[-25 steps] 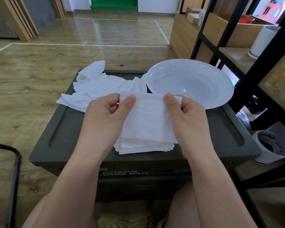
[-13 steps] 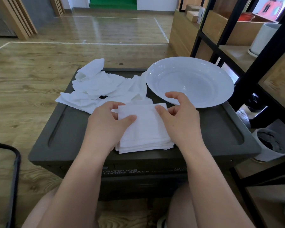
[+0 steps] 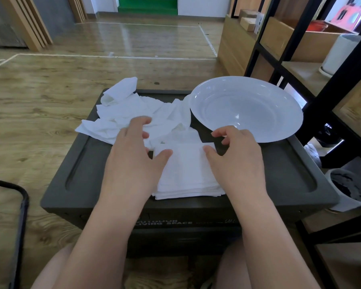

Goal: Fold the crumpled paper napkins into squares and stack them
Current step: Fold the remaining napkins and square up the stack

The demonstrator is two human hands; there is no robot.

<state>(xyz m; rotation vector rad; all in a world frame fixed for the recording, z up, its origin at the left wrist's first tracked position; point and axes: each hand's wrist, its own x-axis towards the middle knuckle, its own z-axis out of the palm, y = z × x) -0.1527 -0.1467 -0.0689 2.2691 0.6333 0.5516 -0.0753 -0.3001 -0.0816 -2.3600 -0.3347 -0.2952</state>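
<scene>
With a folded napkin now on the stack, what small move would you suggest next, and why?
Probably take one crumpled napkin with the left hand, whose fingers already reach over that pile. The folded stack looks squared, and both hands, including the right hand, hold nothing.

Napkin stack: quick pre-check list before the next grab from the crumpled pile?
1. Folded stack lies flat on the dark case lid, edges roughly aligned: ok.
2. Left hand holds nothing, fingers spread, reaching over the crumpled napkins: ok.
3. Right hand holds nothing, loosely curled, thumb at the stack's far right corner: ok.
4. Crumpled napkins left to fold, at the far left of the lid: ok, several remain; exact count cannot tell.
5. White plate is apart from the stack, but one crumpled napkin lies against its left rim: watch when pulling.
6. Whether the left fingertips already touch a napkin: cannot tell.
</scene>
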